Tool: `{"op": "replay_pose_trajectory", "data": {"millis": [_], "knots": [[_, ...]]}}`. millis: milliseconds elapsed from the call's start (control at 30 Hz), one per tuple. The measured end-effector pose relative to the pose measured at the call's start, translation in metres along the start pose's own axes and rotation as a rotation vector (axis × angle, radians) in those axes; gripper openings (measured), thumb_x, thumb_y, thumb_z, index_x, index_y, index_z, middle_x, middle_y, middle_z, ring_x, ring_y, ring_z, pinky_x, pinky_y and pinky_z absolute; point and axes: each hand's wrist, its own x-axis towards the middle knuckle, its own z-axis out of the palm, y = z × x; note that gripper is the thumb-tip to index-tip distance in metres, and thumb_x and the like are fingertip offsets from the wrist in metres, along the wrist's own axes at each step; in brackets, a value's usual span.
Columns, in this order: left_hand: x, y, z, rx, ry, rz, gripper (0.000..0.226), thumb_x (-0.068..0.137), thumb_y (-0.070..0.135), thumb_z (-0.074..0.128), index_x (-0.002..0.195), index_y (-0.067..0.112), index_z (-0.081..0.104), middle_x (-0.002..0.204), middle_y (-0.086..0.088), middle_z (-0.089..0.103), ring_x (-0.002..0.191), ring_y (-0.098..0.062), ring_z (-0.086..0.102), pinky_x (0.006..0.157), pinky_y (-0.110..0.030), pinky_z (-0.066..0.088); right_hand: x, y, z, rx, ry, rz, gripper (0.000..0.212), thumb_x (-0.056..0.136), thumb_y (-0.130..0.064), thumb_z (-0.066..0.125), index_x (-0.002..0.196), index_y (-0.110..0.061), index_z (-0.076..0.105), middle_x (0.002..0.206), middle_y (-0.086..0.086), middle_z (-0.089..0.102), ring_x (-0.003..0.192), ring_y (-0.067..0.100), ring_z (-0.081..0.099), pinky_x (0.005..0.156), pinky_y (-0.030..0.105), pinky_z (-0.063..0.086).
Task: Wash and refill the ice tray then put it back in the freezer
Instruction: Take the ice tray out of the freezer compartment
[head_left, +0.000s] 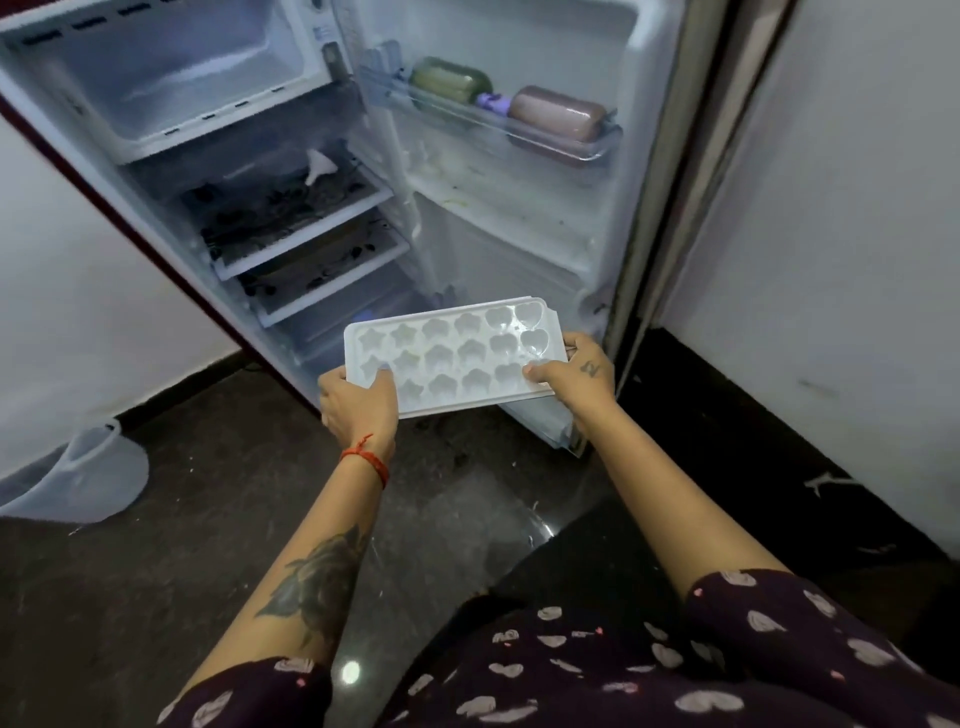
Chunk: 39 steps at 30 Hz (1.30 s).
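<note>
dark heart-print sleeves (810, 649), red wrist thread (366, 460), forearm tattoo (317, 582)

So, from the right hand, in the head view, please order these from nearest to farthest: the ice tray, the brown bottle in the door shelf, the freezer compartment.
1. ice tray, held in the right hand.
2. brown bottle, lying in the door shelf above.
3. freezer compartment, top left of the fridge.

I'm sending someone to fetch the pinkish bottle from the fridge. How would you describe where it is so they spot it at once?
Look at the open fridge door, not the shelves inside. On its upper door rack, two bottles lie on their sides. The pink bottle is the one farther from the hinge, next to the green bottle, which has a purple cap.
</note>
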Motion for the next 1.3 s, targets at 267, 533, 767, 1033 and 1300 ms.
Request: {"op": "replay_pose_trajectory", "data": {"millis": [267,533,767,1033,1300], "knots": [[-0.030,0.012,0.044,0.070,-0.271,0.164,0.036,0.083,0.032,0.062,0.107,0.014,0.042,0.117,-0.010,0.057,0.111,-0.033,0.053,0.092,-0.044,0.047,-0.024,0.035,-0.060,0.002,0.154,0.195,0.047,0.073,-0.013,0.077,0.114,-0.008,0.054,0.117,0.007,0.060,0.107,0.025,0.057,0.091,0.037,0.049],[-0.062,0.024,0.082,0.147,-0.559,0.357,0.045,0.084,0.033,0.063,0.116,0.008,0.044,0.121,-0.013,0.056,0.112,-0.034,0.053,0.086,-0.037,0.044,-0.072,0.069,-0.093,0.132,0.390,0.363,0.049,0.074,-0.009,0.075,0.117,-0.007,0.052,0.118,0.009,0.058,0.110,0.026,0.055,0.094,0.041,0.050],[-0.096,0.028,0.108,0.210,-0.812,0.547,0.048,0.083,0.036,0.064,0.118,0.009,0.045,0.120,-0.012,0.058,0.110,-0.034,0.055,0.087,-0.041,0.048,-0.121,0.094,-0.105,0.265,0.664,0.461,0.042,0.074,-0.009,0.076,0.111,-0.009,0.054,0.115,0.007,0.060,0.109,0.026,0.057,0.093,0.041,0.051],[-0.153,0.032,0.122,0.257,-1.049,0.715,0.049,0.080,0.037,0.065,0.118,0.013,0.046,0.121,-0.010,0.058,0.114,-0.034,0.053,0.094,-0.047,0.047,-0.183,0.111,-0.113,0.370,0.975,0.531,0.045,0.074,-0.012,0.077,0.112,-0.013,0.051,0.117,0.006,0.057,0.108,0.023,0.056,0.090,0.036,0.051],[-0.232,0.036,0.131,0.210,-1.226,0.785,0.052,0.080,0.038,0.067,0.121,0.012,0.048,0.124,-0.011,0.057,0.115,-0.031,0.052,0.092,-0.041,0.048,-0.237,0.122,-0.145,0.461,1.214,0.534,0.045,0.071,-0.013,0.078,0.109,-0.013,0.055,0.112,0.004,0.061,0.103,0.023,0.059,0.091,0.040,0.051]]}}
